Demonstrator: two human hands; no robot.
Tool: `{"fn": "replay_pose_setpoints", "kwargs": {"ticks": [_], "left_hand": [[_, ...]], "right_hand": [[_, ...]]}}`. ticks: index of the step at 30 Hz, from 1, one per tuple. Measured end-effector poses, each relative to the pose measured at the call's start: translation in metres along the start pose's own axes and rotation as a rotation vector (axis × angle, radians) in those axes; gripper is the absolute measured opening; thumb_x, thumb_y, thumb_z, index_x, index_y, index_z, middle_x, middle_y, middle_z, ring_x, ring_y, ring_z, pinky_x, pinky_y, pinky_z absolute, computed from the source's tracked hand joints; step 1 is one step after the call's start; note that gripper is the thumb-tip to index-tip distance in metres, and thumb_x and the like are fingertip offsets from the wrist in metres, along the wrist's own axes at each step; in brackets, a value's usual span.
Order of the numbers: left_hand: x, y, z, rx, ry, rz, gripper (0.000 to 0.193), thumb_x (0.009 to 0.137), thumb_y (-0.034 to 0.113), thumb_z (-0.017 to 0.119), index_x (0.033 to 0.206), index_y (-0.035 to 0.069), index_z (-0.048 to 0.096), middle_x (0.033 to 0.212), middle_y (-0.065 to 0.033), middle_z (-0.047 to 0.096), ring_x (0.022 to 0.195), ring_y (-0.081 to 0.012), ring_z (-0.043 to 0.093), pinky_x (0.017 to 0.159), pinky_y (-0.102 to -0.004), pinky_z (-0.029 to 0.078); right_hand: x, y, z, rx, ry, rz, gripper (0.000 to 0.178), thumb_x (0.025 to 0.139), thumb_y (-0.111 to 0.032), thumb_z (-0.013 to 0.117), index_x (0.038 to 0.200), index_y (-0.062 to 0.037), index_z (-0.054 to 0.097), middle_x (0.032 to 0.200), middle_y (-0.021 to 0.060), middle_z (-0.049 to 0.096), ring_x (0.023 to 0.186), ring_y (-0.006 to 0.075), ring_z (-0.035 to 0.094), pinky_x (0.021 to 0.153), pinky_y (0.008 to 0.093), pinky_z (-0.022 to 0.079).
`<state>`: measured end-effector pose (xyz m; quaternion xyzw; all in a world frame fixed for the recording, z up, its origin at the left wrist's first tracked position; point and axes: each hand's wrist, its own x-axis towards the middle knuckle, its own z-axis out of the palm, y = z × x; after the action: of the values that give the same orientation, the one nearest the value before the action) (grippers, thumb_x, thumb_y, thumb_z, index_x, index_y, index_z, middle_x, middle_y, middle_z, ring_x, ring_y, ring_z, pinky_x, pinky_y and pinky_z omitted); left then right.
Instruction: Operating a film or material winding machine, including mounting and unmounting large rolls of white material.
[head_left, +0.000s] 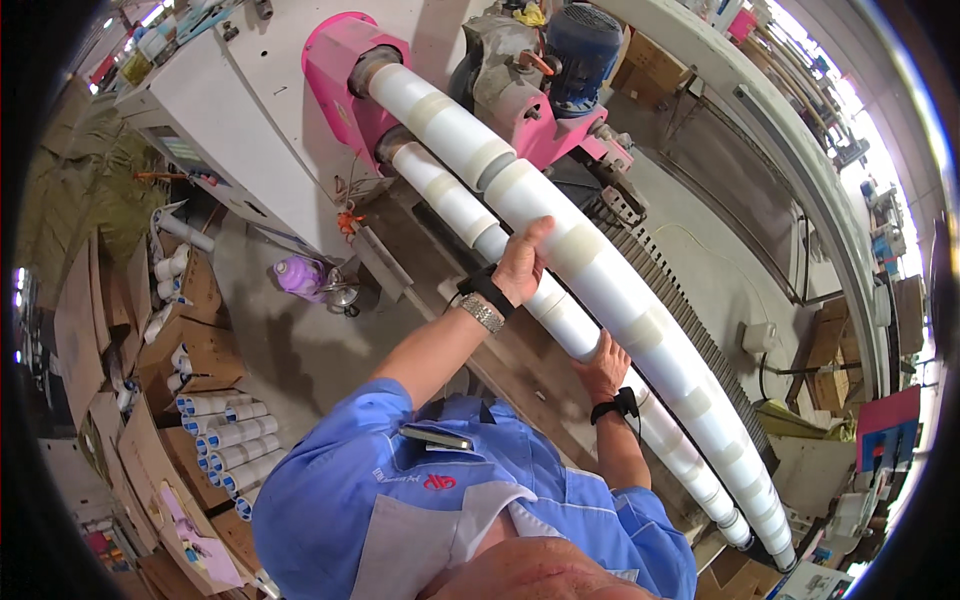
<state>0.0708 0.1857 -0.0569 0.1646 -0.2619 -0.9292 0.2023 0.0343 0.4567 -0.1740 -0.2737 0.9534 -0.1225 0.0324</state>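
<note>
Two long parallel shafts loaded end to end with white rolls run from the pink machine head (345, 85) toward the lower right. Paler, translucent bands break up the white. My left hand (520, 265) is closed round a white roll (562, 318) on the nearer, thinner shaft, beside a grey gap in the row. Its thumb side reaches up against the thicker white rolls (570, 245) on the farther shaft. Further along the nearer shaft, my right hand (603, 368) grips the same row of rolls, its fingertips over the top. The undersides of both hands are hidden.
A white control cabinet (240, 150) stands at left, near a purple bottle (298, 277) on the floor. Cardboard boxes (190, 345) and stacked white rolls (240, 435) lie at lower left. A blue motor (582, 60) and slatted black bed (690, 330) lie behind the shafts.
</note>
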Motion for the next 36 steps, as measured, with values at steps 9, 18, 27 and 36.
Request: {"fn": "replay_pose_setpoints", "kwargs": {"ticks": [9, 18, 27, 36], "left_hand": [[0.002, -0.002, -0.014, 0.099, -0.031, 0.024, 0.024, 0.093, 0.042, 0.064, 0.095, 0.019, 0.062, 0.084, 0.0053, 0.062, 0.08, -0.0122, 0.06, 0.077, -0.0299, 0.048], [-0.076, -0.003, 0.014, 0.947, -0.557, -0.366, 0.039, 0.093, 0.04, 0.064, 0.09, 0.001, 0.07, 0.08, -0.0096, 0.072, 0.081, -0.0202, 0.068, 0.08, -0.0373, 0.052], [-0.113, -0.071, 0.178, 1.556, -1.338, 0.994, 0.059, 0.067, 0.018, 0.082, 0.12, 0.006, 0.061, 0.128, -0.0162, 0.057, 0.114, -0.0314, 0.055, 0.099, -0.0439, 0.042], [-0.106, -0.109, 0.187, 2.042, -1.19, 1.122, 0.091, 0.055, 0.018, 0.086, 0.136, 0.009, 0.047, 0.113, -0.013, 0.051, 0.103, -0.0306, 0.052, 0.092, -0.0429, 0.04]], "right_hand": [[0.011, -0.01, 0.0, 0.177, -0.02, -0.107, 0.08, 0.061, -0.031, 0.085, 0.127, -0.0005, 0.052, 0.122, 0.0243, 0.058, 0.114, 0.0421, 0.055, 0.097, 0.0484, 0.044], [-0.098, 0.002, -0.037, 0.562, 0.375, 0.105, 0.054, 0.069, -0.026, 0.082, 0.116, -0.0069, 0.063, 0.119, 0.0182, 0.06, 0.112, 0.0358, 0.056, 0.093, 0.0441, 0.047], [-0.164, 0.051, -0.207, -0.039, 0.917, 0.289, 0.071, 0.058, -0.014, 0.083, 0.124, -0.0105, 0.059, 0.128, 0.012, 0.055, 0.125, 0.0367, 0.047, 0.107, 0.051, 0.031], [-0.177, 0.176, -0.243, -0.366, 0.82, 0.183, 0.061, 0.061, -0.01, 0.074, 0.12, -0.008, 0.057, 0.122, 0.0093, 0.057, 0.12, 0.0289, 0.051, 0.107, 0.0503, 0.03]]}}
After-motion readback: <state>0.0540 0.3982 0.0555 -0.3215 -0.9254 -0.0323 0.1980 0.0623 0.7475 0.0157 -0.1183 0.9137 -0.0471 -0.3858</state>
